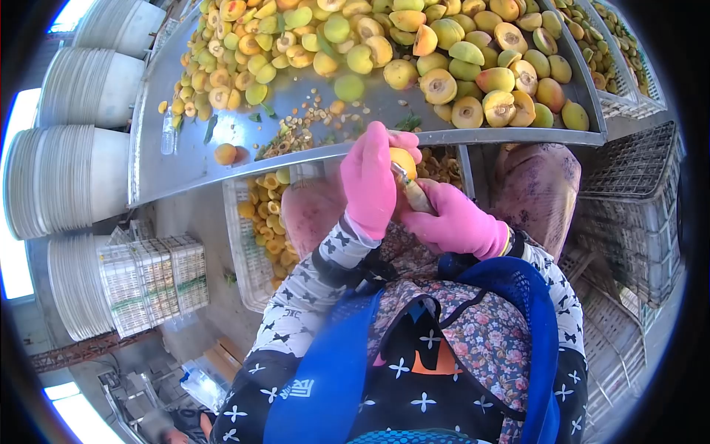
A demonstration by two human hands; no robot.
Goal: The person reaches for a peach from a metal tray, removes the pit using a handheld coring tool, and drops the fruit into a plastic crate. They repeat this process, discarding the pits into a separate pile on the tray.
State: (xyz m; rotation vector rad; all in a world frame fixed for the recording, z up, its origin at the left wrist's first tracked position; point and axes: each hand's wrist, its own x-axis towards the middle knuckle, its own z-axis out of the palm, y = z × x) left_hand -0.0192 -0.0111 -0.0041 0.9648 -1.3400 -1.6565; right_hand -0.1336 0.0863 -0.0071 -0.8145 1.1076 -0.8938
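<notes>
In a pink glove, my left hand (372, 181) is closed around a yellow peach (403, 160) just past the near edge of the metal table. My right hand (466, 224), also gloved in pink, grips a pitting tool (417, 195) by its pale handle. The tool's metal tip touches the peach or lies right against it; how deep it goes cannot be made out. Many halved and whole peaches (438, 86) are heaped on the table beyond my hands. Peach stones and scraps (296, 130) lie on the metal near the edge.
Below the table's rim (244, 172), a white crate (240, 248) of peach halves stands beside my left leg. Stacked white tubs (66, 181) line the left side. Stacked crates (629, 200) stand at right. A plastic bottle (168, 133) lies on the table's left end.
</notes>
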